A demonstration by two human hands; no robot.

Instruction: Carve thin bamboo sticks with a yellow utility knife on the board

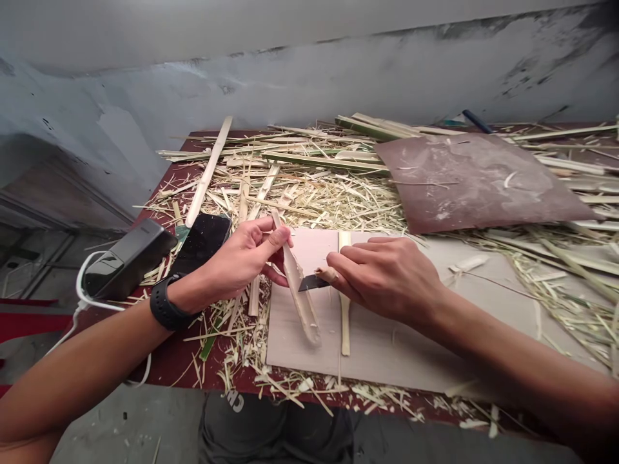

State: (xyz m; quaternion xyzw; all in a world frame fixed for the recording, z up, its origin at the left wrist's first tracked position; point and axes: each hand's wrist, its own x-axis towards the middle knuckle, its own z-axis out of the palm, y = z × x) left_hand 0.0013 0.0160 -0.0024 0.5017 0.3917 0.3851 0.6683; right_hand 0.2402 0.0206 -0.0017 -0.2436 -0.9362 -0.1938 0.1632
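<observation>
Dark cloth [290, 432] shows nearest me, below the table's front edge, with part of a white print on it. Above it I see my two forearms come in from the lower corners and meet over a pale board [387, 348] that lies flat on the red table [167, 361].

My left hand [242, 258], with a black watch [167, 304] on its wrist, is closed around the upper end of a bamboo strip [302, 296]; thumb and fingers pinch it, and the strip slants down to the right until its lower tip rests on the board. My right hand [382, 274] is closed on a knife [313, 282], whose short dark blade points left and touches the strip about halfway along. I cannot see the handle, since the fingers cover it.

Just beside the strip, a second strip [345, 316] lies flat on the board, partly under my right hand.

Left of my left hand sit a black phone [206, 241] and a dark box [128, 258] with a white cable [84, 293] running from it. Shavings [309, 193] and long slats [207, 171] cover the table behind the board, and a brown sheet [474, 183] lies far right, against the grey wall [309, 71].
</observation>
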